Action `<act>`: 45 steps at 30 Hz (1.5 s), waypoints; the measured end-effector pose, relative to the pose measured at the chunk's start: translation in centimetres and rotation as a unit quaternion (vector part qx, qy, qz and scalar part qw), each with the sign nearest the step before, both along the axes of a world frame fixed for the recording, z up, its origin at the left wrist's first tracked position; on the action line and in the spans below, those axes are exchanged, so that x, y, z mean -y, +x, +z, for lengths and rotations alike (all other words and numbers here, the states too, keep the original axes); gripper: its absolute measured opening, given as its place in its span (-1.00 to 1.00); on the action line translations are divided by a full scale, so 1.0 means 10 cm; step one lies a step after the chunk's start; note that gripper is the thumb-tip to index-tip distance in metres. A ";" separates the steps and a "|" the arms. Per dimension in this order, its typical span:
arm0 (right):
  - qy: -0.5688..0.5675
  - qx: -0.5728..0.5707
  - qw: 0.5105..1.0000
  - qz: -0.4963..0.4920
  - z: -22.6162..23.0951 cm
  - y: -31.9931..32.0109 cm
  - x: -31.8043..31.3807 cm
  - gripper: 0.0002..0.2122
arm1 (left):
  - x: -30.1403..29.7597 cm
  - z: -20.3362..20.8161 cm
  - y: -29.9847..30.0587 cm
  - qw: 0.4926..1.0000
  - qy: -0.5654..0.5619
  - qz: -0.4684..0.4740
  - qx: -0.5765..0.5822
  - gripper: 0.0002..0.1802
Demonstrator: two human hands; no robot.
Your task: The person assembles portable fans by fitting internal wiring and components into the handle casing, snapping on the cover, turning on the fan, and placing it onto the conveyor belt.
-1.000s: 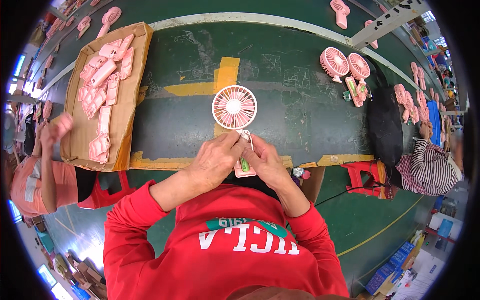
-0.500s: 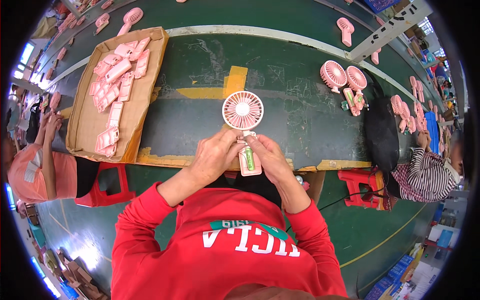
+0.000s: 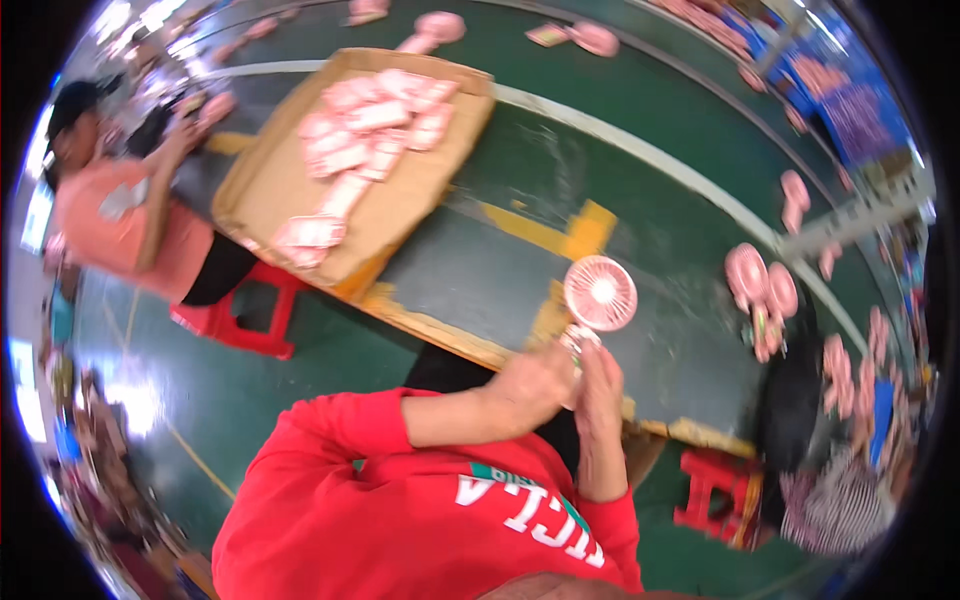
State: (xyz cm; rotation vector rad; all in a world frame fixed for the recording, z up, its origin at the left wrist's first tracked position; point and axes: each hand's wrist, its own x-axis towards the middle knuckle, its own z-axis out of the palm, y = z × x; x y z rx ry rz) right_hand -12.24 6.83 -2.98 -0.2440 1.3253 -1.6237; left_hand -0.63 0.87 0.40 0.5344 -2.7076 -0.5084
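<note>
A pink handheld fan [image 3: 601, 293] stands out beyond my fingers at the table's near edge, its round grille facing up. My left hand [image 3: 540, 385] is closed round the fan's handle from the left. Along the other side of the handle, my right hand [image 3: 600, 392] grips with its fingers stretched up toward the neck. Most of the handle is hidden between both hands, and motion blurs the fingers. Two more pink fans [image 3: 762, 290] lie together on the table to the right, with their handles showing green parts inside.
On the left of the table sits a cardboard tray [image 3: 260, 205] with several pink fan casings [image 3: 380, 115]. A black bag [image 3: 788, 410] hangs at the right edge. Co-workers sit on both sides, near red stools [image 3: 245, 315]. A metal post [image 3: 860, 215] stands at the far right.
The view has turned, shifting the tray and table across it. My hands have closed more round the fan's handle, and the green battery seen in it before is now hidden.
</note>
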 end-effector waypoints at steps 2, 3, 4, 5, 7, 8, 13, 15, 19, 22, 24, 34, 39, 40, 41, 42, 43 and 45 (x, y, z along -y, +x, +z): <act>0.001 -0.008 1.000 0.006 0.01 -0.05 -0.04 -0.77 | -0.03 -0.02 -0.07 0.999 -0.034 -0.029 -0.014 -0.83; 0.006 -0.013 1.000 0.008 0.03 -0.07 -0.05 -0.77 | -0.02 0.05 -0.10 0.998 -0.051 -0.013 -0.020 -0.84; 0.009 -0.010 1.000 0.006 0.04 -0.06 -0.03 -0.77 | 0.01 0.11 -0.06 0.999 -0.023 -0.035 -0.008 -0.84; 0.004 -0.011 1.000 0.015 0.07 -0.06 0.02 -0.77 | 0.04 0.18 0.00 0.998 0.005 -0.059 0.003 -0.84; 0.006 0.038 0.998 0.040 0.12 -0.06 0.02 -0.76 | 0.17 0.30 0.13 0.997 0.054 -0.049 0.035 -0.83; 0.007 0.004 0.999 0.038 0.07 -0.08 0.03 -0.75 | 0.30 0.34 0.20 0.991 0.107 -0.044 0.067 -0.83; 0.004 0.020 0.999 0.029 0.08 -0.07 0.00 -0.72 | 1.89 0.38 0.66 0.951 -0.091 0.284 0.086 -0.88; 0.002 0.017 0.999 0.032 0.10 -0.07 -0.01 -0.72 | 2.38 0.13 1.01 0.930 -0.247 0.273 0.013 -0.84; 0.011 0.036 0.999 0.036 0.07 -0.09 -0.03 -0.70 | 2.76 -0.22 1.14 0.908 -0.168 0.339 0.181 -0.77; 0.006 0.044 0.998 0.042 0.04 -0.09 0.01 -0.68 | 2.85 -0.41 1.30 0.890 -0.267 0.346 0.131 -0.74; -0.003 0.046 0.998 0.051 0.06 -0.10 0.01 -0.68 | 2.69 -0.18 1.27 0.876 -0.349 0.331 0.033 -0.71; -0.012 0.083 0.995 0.047 0.11 -0.09 0.08 -0.70 | 0.94 0.09 0.66 0.905 0.374 0.172 -0.102 -0.64; -0.023 0.095 0.994 0.045 0.08 -0.09 0.02 -0.70 | 0.64 0.11 0.52 0.991 0.016 0.127 0.041 -0.43; -0.026 0.092 0.994 0.049 0.08 -0.09 0.02 -0.70 | 0.62 0.10 0.49 0.989 0.024 0.132 0.067 -0.45; -0.029 0.094 0.994 0.048 0.07 -0.08 0.02 -0.70 | 0.63 0.11 0.48 0.989 0.021 0.131 0.070 -0.45; -0.032 0.096 0.994 0.050 0.07 -0.09 0.01 -0.70 | 0.64 0.12 0.46 0.986 0.031 0.137 0.089 -0.48; -0.035 0.098 0.993 0.052 0.07 -0.09 0.01 -0.70 | 0.64 0.13 0.44 0.983 0.041 0.143 0.108 -0.51; -0.036 0.104 0.992 0.054 0.07 -0.09 0.01 -0.69 | 0.64 0.17 0.43 0.979 0.087 0.151 0.109 -0.53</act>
